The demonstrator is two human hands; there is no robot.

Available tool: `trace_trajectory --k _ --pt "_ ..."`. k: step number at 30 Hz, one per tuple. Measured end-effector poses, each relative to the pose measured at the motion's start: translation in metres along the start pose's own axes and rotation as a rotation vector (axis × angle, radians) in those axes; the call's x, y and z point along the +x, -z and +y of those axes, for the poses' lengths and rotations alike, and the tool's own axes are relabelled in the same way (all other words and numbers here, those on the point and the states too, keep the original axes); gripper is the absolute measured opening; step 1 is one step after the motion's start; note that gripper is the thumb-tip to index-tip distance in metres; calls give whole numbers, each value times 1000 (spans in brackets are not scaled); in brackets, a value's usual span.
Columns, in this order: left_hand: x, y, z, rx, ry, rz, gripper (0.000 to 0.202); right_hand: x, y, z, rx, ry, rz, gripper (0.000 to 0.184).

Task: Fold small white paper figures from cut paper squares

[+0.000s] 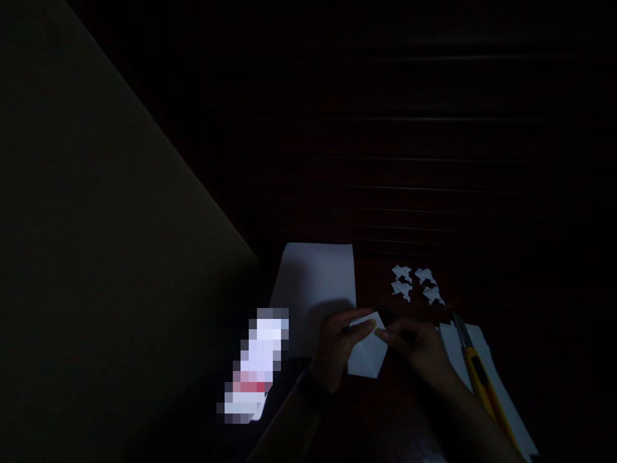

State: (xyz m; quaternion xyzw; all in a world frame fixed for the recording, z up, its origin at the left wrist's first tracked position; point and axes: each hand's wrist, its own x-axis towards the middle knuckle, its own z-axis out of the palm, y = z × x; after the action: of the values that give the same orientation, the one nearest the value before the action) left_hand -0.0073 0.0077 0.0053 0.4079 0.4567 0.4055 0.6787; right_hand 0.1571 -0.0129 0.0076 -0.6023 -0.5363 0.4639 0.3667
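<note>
We see two hands low in the middle of the view, both on one small white paper [367, 357]. The left hand [337, 350] pinches its top edge from the 9 o'clock side. The right hand [417, 347] pinches it from the 3 o'clock side. So both hands are closed on the paper. It sits just over the dark bench [434, 193], with its point toward 6 o'clock.

Some work looks done. Four little folded shapes [417, 284] sit in a group at 1 o'clock from the hands. The paper in the hands looks only partly folded, flatter and bigger than those four. At 11 o'clock lies a big white sheet [313, 289], flat and not folded. At 3 o'clock a yellow knife [479, 373] rests on a strip of paper [506, 411].

The room is very dark. We cannot tell what the four shapes are meant to be. The fingers melt into the shadow, so the grip is our best guess. A bright blurry thing [258, 366] at 9 o'clock cannot be made out. Both arms and the knife's end are cut off at the bottom edge.
</note>
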Motion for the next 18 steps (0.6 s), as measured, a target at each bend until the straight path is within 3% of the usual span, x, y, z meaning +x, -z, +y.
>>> trace_trajectory --k 5,13,18 --pt "2 -1 -1 248 -84 96 32 -1 3 0 -77 30 -62 24" --pt "0 1 -1 219 -35 30 22 -3 3 -2 -47 116 -171 24" --pt "-3 4 4 310 -135 -16 21 -6 5 -3 -27 123 -235 23"
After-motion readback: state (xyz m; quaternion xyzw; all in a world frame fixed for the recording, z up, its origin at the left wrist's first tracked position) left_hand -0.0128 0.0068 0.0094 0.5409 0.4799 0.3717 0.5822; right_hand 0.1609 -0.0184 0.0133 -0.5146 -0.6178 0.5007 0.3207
